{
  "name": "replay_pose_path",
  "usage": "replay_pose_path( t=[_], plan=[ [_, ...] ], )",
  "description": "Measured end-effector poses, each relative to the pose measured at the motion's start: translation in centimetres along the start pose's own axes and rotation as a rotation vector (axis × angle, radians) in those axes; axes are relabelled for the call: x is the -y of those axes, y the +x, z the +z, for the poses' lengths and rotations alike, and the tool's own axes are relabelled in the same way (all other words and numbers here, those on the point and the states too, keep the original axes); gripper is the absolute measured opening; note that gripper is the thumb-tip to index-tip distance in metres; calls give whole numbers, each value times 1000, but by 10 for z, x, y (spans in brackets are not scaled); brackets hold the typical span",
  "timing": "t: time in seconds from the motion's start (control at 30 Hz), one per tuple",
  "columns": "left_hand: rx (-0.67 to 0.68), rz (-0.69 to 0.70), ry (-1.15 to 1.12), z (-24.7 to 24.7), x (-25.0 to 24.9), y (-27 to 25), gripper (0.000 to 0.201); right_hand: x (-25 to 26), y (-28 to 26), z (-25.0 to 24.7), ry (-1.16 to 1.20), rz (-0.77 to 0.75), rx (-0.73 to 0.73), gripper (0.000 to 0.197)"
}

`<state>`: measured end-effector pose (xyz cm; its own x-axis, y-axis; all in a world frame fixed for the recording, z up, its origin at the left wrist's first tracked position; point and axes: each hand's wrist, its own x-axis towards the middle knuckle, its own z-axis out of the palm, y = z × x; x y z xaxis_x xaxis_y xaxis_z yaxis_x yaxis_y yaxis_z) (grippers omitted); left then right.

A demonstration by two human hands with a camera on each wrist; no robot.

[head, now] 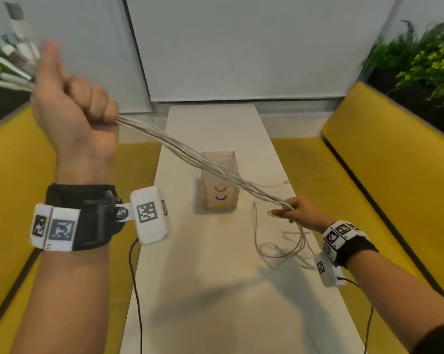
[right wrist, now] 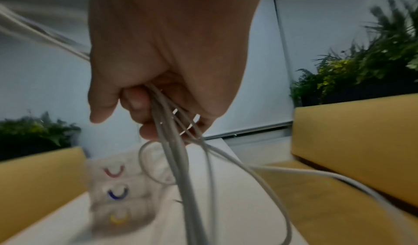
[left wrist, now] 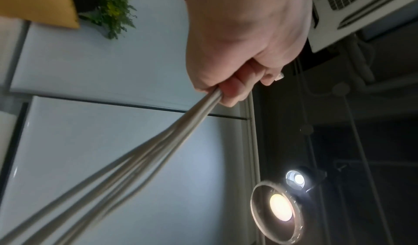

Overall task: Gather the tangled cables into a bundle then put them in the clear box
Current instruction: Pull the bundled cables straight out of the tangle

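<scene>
Several white cables (head: pixel 198 159) stretch taut from upper left to lower right above the table. My left hand (head: pixel 72 103) is raised high on the left, fist curled round the cables (left wrist: pixel 181 132), with plug ends sticking out past the thumb. My right hand (head: pixel 295 209) grips the same strands (right wrist: pixel 172 150) low on the right, just above the table. Below it the loose cable ends (head: pixel 279 249) hang and loop on the tabletop. The clear box (head: pixel 219 182), with red, blue and yellow marks, stands mid-table under the stretched cables; it appears blurred in the right wrist view (right wrist: pixel 115 195).
The narrow white table (head: pixel 215 290) runs away from me between two yellow benches (head: pixel 384 154). Green plants (head: pixel 425 54) stand behind both benches. Thin dark wires from the wrist cameras hang near the table's front edges.
</scene>
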<state>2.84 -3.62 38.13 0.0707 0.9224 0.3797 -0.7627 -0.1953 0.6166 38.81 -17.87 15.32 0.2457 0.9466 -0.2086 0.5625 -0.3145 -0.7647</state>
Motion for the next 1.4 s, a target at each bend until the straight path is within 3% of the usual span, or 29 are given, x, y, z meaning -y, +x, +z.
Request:
replay_pose_path(
  t=[0.13, 0.23, 0.33, 0.4, 0.5, 0.7, 0.87, 1.03, 1.1, 1.23, 1.3, 1.4],
  plan=[
    [23, -18, 99, -5, -4, -3, 55, -14, 0, -8, 10, 56, -139, 59],
    [38, -74, 206, -6, 9, -13, 53, -2, 5, -27, -77, -20, -395, 44],
    [62, -122, 249, -11, 22, -19, 52, 18, 11, -50, -183, -86, -466, 40],
    [77, -134, 259, -13, 29, -20, 49, 31, 12, -58, -192, -81, -416, 37],
    [72, -147, 264, -15, 34, -19, 49, 52, 1, -61, 10, -48, -273, 29],
    [76, -149, 262, -15, 40, -19, 51, 76, -18, -56, 300, 21, 0, 51],
    [75, -129, 267, -10, 36, -20, 52, 73, -18, -51, 223, -37, 76, 66],
    [85, -97, 256, -4, 24, -16, 51, 52, -17, -47, 23, 42, 167, 80],
    [94, -89, 242, -2, 19, -13, 51, 39, -14, -45, -62, 34, 160, 77],
    [110, -82, 236, 0, 17, -8, 49, 29, -13, -42, 48, -23, -4, 27],
    [114, -68, 242, 0, 18, -8, 47, 35, -17, -44, 164, -31, -41, 29],
    [80, -35, 218, 1, 12, -5, 50, 30, -21, -49, 245, 110, -2, 44]
  ],
)
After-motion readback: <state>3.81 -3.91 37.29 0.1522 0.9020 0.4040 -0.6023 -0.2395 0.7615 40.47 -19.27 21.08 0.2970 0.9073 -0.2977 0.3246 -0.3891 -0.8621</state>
